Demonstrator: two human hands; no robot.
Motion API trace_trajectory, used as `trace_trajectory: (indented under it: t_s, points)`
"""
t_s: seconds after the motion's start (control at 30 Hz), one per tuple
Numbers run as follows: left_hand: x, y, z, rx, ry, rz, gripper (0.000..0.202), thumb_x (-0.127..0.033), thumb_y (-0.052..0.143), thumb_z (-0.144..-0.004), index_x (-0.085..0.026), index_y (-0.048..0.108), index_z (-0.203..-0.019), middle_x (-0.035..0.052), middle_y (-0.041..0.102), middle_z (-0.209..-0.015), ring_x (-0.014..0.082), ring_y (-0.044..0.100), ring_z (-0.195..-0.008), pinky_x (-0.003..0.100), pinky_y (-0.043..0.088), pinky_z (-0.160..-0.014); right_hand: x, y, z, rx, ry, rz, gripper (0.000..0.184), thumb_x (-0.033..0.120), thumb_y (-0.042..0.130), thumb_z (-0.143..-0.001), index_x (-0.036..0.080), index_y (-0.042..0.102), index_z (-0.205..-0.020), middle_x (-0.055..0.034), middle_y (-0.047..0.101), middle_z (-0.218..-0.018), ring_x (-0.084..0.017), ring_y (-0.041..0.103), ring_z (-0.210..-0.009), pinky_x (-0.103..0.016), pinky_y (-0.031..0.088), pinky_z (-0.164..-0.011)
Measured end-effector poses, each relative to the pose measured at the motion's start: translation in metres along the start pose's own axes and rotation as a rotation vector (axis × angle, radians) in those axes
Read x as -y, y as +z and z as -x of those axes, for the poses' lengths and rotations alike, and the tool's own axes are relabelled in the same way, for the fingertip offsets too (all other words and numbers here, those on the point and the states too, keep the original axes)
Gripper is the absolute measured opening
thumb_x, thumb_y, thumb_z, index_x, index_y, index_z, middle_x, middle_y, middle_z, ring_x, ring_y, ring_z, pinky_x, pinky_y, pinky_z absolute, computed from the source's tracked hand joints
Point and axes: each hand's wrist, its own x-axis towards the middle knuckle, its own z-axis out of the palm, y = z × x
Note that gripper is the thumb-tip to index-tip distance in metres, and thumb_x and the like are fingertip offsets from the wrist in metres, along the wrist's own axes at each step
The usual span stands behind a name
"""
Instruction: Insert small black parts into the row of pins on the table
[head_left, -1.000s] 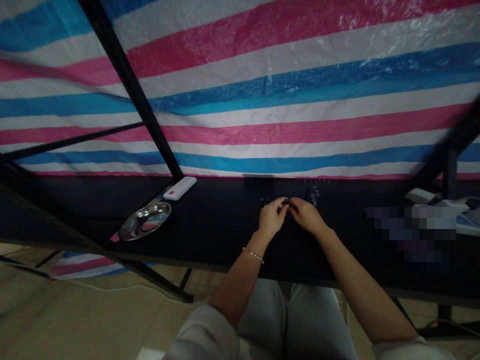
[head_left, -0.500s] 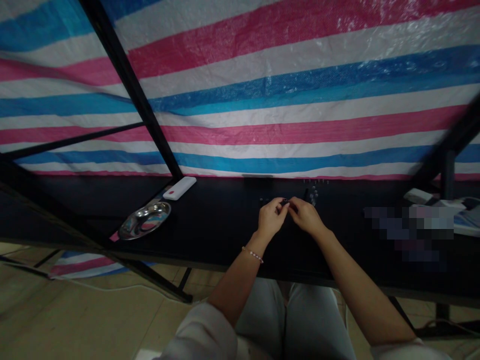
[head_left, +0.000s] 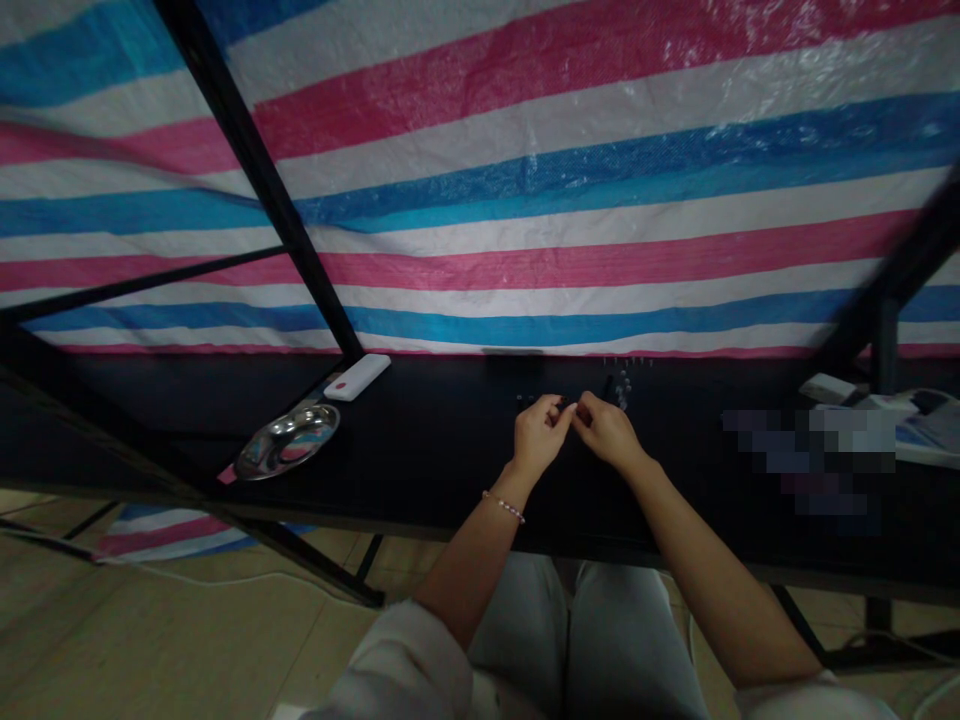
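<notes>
Over the black table (head_left: 435, 450), my left hand (head_left: 538, 432) and my right hand (head_left: 604, 428) meet fingertip to fingertip. The fingers of both are pinched together. Whatever lies between them is too small and dark to make out. Just beyond my right hand lies a group of small clear pieces (head_left: 622, 388), with a short black stick-like piece (head_left: 609, 384) beside it. A few tiny dark parts (head_left: 523, 400) rest on the table behind my left hand. A beaded bracelet (head_left: 504, 506) circles my left wrist.
To the left are a shiny metal dish (head_left: 287, 442) and a white box-shaped device (head_left: 358, 377) with a red mark. A row of tiny pieces (head_left: 628, 361) runs along the back edge. White items (head_left: 862, 400) sit at right, partly pixelated. Striped sheeting (head_left: 525, 240) hangs behind the table.
The fingers of both hands have shifted slightly against each other, and the small dark ring-like piece seen between them earlier is now hidden. The things on the table keep their places.
</notes>
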Motion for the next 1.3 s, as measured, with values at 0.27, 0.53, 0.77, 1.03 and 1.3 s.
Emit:
trace_trajectory:
  t_s: [0.27, 0.53, 0.77, 1.03, 1.3]
  points:
    - [-0.0014, 0.0003, 0.0002, -0.010, -0.055, 0.050, 0.026, -0.042, 0.054, -0.074, -0.016, 0.056, -0.077, -0.0056, 0.045, -0.050, 0.0049, 0.039, -0.043, 0.017, 0.034, -0.045, 0.0008, 0.0016, 0.0003, 0.011, -0.005, 0.022, 0.015, 0.032, 0.042, -0.082, 0.020, 0.043, -0.074, -0.0005, 0.053, -0.062, -0.012, 0.049, -0.054, -0.023, 0.025, -0.048]
    - [-0.0033, -0.0004, -0.0003, -0.039, -0.056, 0.032, 0.026, -0.042, 0.054, -0.074, -0.016, 0.056, -0.077, -0.0047, 0.047, -0.053, 0.0049, 0.040, -0.045, 0.017, 0.035, -0.047, 0.0007, 0.0034, 0.0008, 0.025, -0.018, -0.003, 0.014, 0.031, 0.043, -0.082, 0.020, 0.045, -0.074, -0.0002, 0.054, -0.062, -0.012, 0.050, -0.054, -0.023, 0.026, -0.049]
    - [-0.0005, -0.0011, -0.0025, 0.166, -0.013, -0.025, 0.023, -0.034, 0.050, -0.079, -0.016, 0.057, -0.091, -0.0024, 0.055, -0.062, 0.0056, 0.044, -0.048, 0.018, 0.035, -0.050, -0.0030, 0.0046, 0.0012, 0.018, -0.042, -0.027, 0.007, 0.024, 0.044, -0.079, 0.019, 0.045, -0.074, -0.0011, 0.055, -0.064, -0.012, 0.051, -0.057, -0.022, 0.027, -0.050]
    - [-0.0021, -0.0028, -0.0020, 0.183, 0.000, -0.063, 0.022, -0.035, 0.046, -0.081, -0.017, 0.058, -0.087, -0.0021, 0.055, -0.061, 0.0064, 0.045, -0.049, 0.018, 0.034, -0.050, -0.0010, 0.0018, 0.0014, 0.019, -0.037, -0.067, 0.007, 0.024, 0.044, -0.079, 0.019, 0.044, -0.073, -0.0001, 0.053, -0.062, -0.012, 0.048, -0.054, -0.022, 0.028, -0.049]
    - [-0.0031, -0.0046, -0.0037, 0.175, -0.037, -0.057, 0.019, -0.035, 0.047, -0.081, -0.017, 0.055, -0.081, -0.0017, 0.056, -0.063, 0.0073, 0.047, -0.052, 0.019, 0.037, -0.052, -0.0007, 0.0021, 0.0013, 0.054, -0.041, -0.007, 0.012, 0.028, 0.045, -0.080, 0.019, 0.047, -0.073, -0.0011, 0.056, -0.065, -0.012, 0.050, -0.056, -0.023, 0.027, -0.049]
